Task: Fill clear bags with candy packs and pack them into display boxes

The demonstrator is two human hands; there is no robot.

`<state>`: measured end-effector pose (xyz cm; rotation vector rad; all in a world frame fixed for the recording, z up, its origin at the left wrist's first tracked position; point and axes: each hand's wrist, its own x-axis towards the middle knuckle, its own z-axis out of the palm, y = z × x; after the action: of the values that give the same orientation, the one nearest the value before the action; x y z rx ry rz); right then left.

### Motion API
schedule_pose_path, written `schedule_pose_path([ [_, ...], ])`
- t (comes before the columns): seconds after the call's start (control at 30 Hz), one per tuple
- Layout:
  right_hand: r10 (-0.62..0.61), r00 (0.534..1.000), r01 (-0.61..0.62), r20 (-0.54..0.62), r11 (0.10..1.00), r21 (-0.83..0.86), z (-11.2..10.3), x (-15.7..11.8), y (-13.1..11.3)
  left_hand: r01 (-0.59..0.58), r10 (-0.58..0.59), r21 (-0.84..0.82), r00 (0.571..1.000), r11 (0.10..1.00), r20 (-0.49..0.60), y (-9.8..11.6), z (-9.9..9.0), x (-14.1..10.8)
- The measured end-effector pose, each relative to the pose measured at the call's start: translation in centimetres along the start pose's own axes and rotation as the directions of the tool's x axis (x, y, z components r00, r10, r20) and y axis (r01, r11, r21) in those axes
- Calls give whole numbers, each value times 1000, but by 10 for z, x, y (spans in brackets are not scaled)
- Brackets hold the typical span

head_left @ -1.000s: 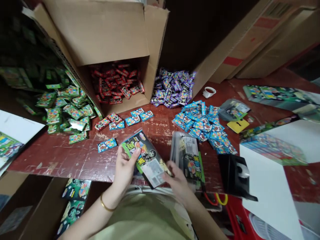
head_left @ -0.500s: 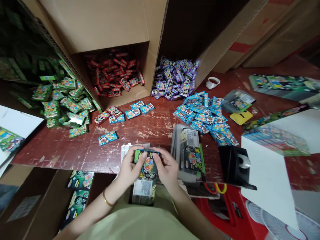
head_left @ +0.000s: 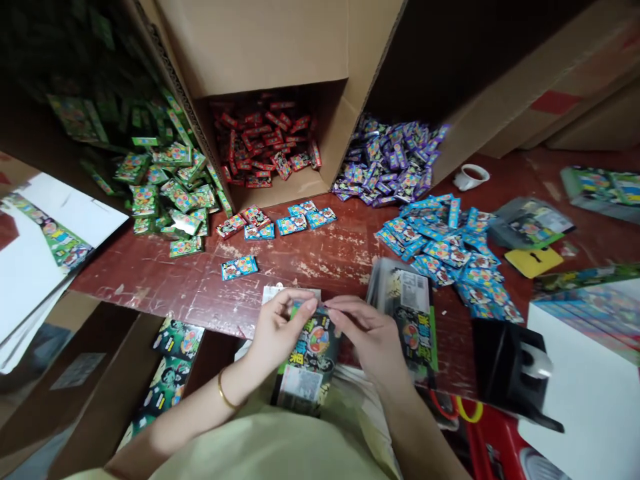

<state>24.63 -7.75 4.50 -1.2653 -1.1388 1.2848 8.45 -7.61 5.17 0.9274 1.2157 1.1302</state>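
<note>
Right hand [head_left: 370, 333] farther right, pinched shut like left hand [head_left: 280, 330] on far end of black packet [head_left: 307, 353], long axis fore-and-aft.

Scuffed dark-red table [head_left: 310, 257], open cardboard boxes [head_left: 270, 47] along its back, small red packets [head_left: 231, 227] and blue packets [head_left: 239, 267] in front, larger blue heap [head_left: 445, 250], white cup [head_left: 465, 180], stacked clear printed pouches [head_left: 413, 320], black dispenser [head_left: 505, 363].

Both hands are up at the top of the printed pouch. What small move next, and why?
Probably firm up the right hand's pinch on the top edge of the printed pouch. The left hand already pinches there, and the right fingertips sit close beside it, but whether they have caught the film is too small to tell.
</note>
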Motion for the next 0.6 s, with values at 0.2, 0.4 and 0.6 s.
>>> schedule_pose_path([
  [0.2, 163, 986, -163, 29, 986, 10, -26, 7, 16, -89, 85, 72, 995, 993, 53, -9, 13, 5],
  [0.4, -189, 982, 191, 27, 961, -198, -23, -7, 18, -253, 232, 78, 950, 964, 209, -25, 7, -11],
  [0.6, -122, 987, 140, 106, 975, -173, -12, 22, 24, -164, 170, 123, 984, 979, -45, -16, -44, 9],
])
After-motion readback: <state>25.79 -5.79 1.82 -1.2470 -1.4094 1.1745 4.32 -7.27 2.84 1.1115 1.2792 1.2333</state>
